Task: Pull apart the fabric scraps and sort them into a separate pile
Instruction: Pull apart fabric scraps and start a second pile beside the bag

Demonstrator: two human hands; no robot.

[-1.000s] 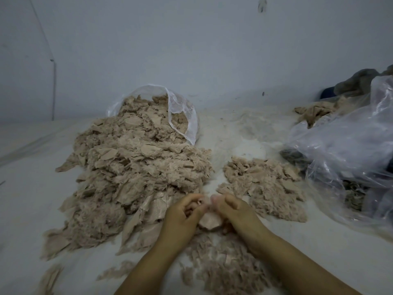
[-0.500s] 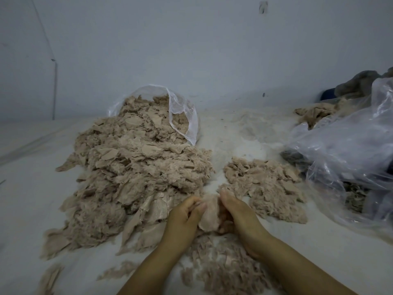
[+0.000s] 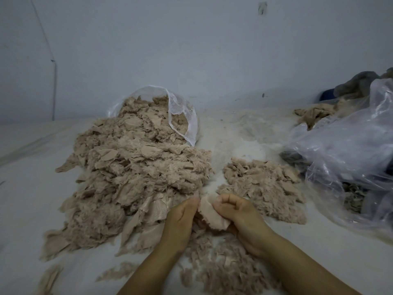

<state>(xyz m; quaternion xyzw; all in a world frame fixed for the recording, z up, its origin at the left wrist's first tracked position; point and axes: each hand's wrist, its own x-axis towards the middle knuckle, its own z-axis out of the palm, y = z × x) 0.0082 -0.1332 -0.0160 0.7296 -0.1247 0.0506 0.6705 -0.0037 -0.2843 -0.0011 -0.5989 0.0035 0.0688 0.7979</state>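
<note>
scrap: beige fabric scrap, light, floppy, frays easily
left hand: fingers curled, pinching its left edge
right hand: fingers curled, gripping the right edge
best hold: probably opposite edges, close to the split

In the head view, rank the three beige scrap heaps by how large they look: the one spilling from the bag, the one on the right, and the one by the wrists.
1. Heap spilling from the bag, clearly largest.
2. and 3. Right heap and heap by the wrists: unsure, since the arms and frame edge hide part of the near one.
</note>
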